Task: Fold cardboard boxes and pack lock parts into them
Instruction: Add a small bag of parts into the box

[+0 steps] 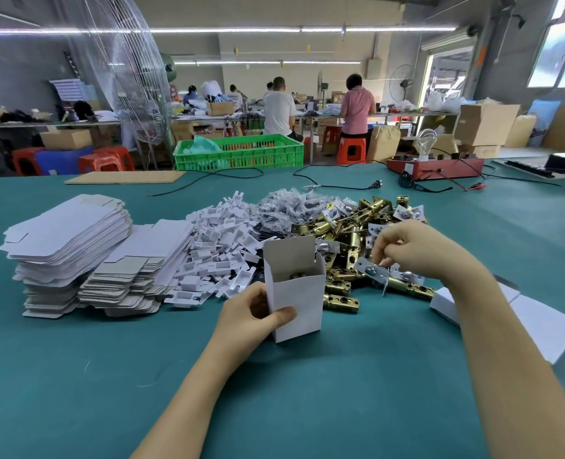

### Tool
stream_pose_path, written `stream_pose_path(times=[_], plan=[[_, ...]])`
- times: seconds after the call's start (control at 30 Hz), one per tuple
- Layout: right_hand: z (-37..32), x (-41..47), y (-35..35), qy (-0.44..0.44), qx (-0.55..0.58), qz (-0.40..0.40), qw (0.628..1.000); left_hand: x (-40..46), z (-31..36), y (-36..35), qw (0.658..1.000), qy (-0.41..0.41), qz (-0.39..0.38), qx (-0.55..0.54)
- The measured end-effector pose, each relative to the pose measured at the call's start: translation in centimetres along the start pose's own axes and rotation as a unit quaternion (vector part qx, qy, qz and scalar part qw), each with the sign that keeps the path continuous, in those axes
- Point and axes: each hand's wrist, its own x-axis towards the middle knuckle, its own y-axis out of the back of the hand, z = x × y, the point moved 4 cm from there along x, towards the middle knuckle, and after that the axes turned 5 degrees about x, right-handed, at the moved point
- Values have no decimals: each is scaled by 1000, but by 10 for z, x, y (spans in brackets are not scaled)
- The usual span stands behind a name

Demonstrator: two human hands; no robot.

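Observation:
My left hand [253,311] grips a small white cardboard box [296,293] standing upright on the green table, its top flap raised; a brass part shows inside. To its right, my right hand [413,250] pinches a small clear bag with a metal plate [372,271] just above the pile of brass lock latches [350,233]. Flat white box blanks [72,246] are stacked at the left. A heap of white cardboard inserts [221,240] lies between the blanks and the latches.
Folded white boxes [536,321] lie at the right behind my right forearm. Bagged parts [294,202] are heaped behind the latches. A red tester box with a bulb [435,167], cables and a green crate [238,152] sit farther back. People work at distant benches.

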Motion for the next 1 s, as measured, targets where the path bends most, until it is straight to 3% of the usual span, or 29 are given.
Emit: stream_pose_path(times=[0.3, 0.5, 0.63, 0.73, 0.83, 1.0], plan=[[28, 21, -29, -32, 36, 7, 999, 2, 2, -5, 999, -6, -22, -30], [19, 37, -37, -16, 137, 137, 981, 3, 1, -8, 999, -11, -29, -41], [-11, 72, -44, 67, 44, 197, 977, 5, 1, -10, 998, -12, -30, -54], [-31, 114, -56, 123, -62, 122, 983, 6, 0, -11, 998, -17, -27, -46], [-38, 150, -75, 126, -153, 9, 980, 6, -2, -10, 998, -21, -33, -39], [-30, 187, -98, 106, -199, -63, 972, 8, -3, -11, 998, -22, -27, -44]])
